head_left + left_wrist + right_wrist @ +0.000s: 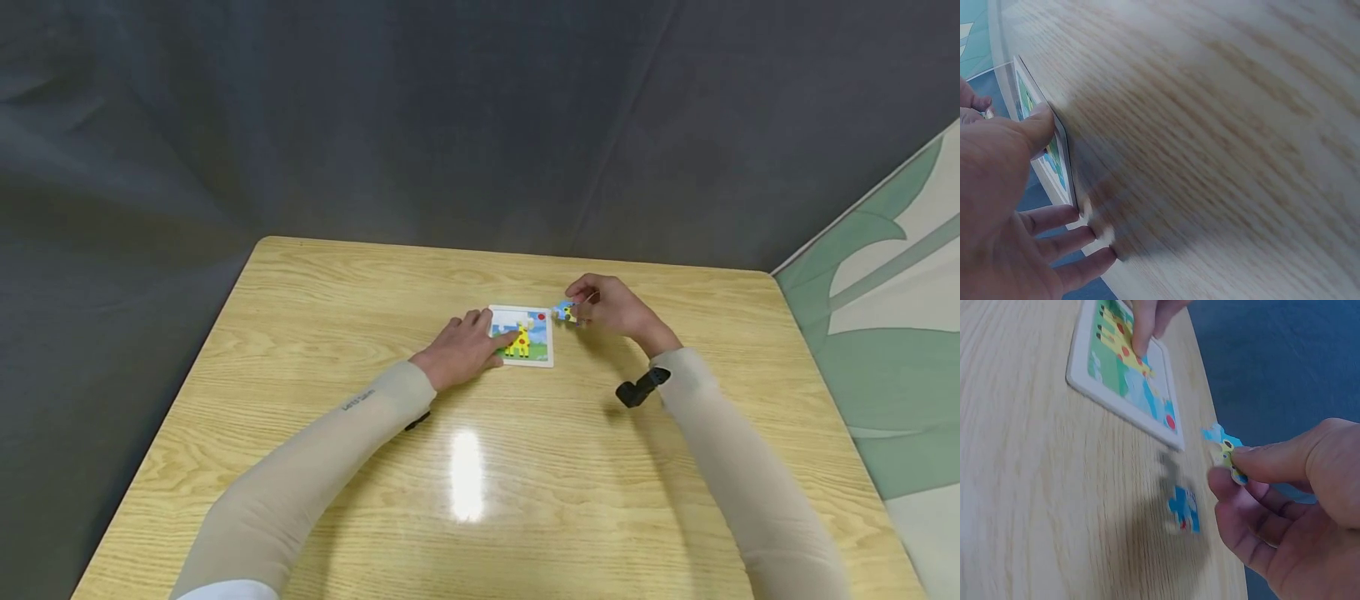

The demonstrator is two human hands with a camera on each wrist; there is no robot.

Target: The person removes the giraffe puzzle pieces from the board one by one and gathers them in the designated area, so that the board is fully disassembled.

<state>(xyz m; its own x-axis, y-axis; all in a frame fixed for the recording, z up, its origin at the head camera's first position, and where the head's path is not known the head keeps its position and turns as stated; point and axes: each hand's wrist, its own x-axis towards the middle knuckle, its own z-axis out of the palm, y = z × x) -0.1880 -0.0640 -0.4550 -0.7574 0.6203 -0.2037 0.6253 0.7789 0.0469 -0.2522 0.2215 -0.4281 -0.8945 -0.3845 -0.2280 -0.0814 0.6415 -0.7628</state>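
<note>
Just right of the puzzle tray (551,340), 1 blue-and-yellow piece (1224,439) is pinched in the fingers of the right hand (617,308); leftward of it, the tray's pale gap (510,317) is flanked more closely by the left hand (461,346), whose index finger is laid straight on the giraffe picture (523,341).

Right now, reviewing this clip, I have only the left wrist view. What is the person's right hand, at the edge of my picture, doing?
Observer: The right wrist view shows the right hand pinching a small blue-and-yellow jigsaw piece.
Operator: Is any other loose piece lying on the pale wood-grain table?
Observer: Yes, a blue jigsaw piece with a little red lies there, apart from the flat white-framed puzzle.
Operator: And what does the left hand touch behind its thumb, out of my sight?
Observer: One fingertip rests on the puzzle's yellow, red-spotted giraffe.
</note>
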